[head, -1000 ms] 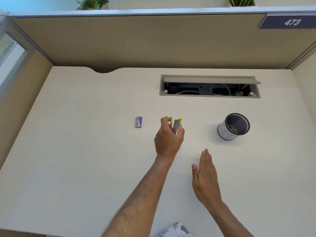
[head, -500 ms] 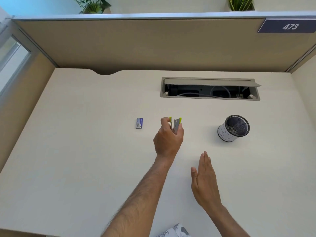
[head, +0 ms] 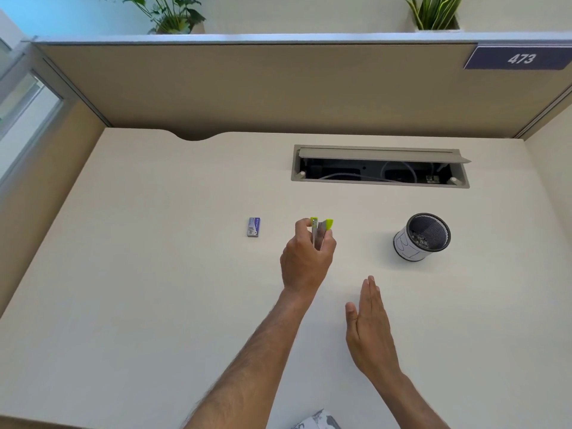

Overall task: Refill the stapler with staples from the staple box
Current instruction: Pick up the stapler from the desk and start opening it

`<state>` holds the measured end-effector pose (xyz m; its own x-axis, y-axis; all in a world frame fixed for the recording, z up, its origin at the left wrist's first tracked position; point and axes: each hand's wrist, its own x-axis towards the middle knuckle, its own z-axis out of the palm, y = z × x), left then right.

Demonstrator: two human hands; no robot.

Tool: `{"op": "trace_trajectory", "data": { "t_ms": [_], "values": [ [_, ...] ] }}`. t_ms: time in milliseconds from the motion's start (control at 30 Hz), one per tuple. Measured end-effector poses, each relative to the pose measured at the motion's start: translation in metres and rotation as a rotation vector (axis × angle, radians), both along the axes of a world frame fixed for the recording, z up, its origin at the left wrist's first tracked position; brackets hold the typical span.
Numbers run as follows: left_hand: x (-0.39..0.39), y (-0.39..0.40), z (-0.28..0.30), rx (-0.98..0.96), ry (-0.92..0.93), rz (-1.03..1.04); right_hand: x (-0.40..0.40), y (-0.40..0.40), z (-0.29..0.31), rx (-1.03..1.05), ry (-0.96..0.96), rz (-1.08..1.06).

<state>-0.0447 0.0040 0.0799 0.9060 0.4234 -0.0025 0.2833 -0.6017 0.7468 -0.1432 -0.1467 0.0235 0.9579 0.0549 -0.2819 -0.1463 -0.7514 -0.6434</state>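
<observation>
My left hand [head: 305,261] is closed around a small grey stapler with lime-green tips [head: 322,230], held upright above the middle of the desk. Its two arms are spread slightly apart at the top. A small blue staple box [head: 253,226] lies flat on the desk a short way to the left of the stapler. My right hand [head: 371,329] is lower and to the right, held flat with the fingers straight and together, holding nothing.
A black mesh pen cup [head: 422,236] with a white wrap stands to the right on the pale desk [head: 139,289]. Behind it is an open cable tray [head: 380,168] set into the desk. Partition walls close the back and sides.
Both hands and the stapler have stayed almost still. Only the camera view has tilted slightly, shifting the scene lower in the frame.
</observation>
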Motion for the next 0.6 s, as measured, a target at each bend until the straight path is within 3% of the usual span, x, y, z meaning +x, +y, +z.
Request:
{"op": "trace_trajectory", "data": {
  "t_ms": [167, 333, 600],
  "values": [
    [-0.020, 0.008, 0.013, -0.517, 0.071, -0.123, 0.021, 0.014, 0.047, 0.510, 0.072, -0.212],
    [-0.056, 0.012, 0.023, -0.662, 0.069, -0.115, 0.039, 0.025, 0.089, 0.767, 0.151, -0.308],
    [-0.098, 0.013, 0.055, -0.755, 0.019, -0.122, 0.036, 0.035, 0.111, 0.891, 0.286, -0.222]
  ]
}}
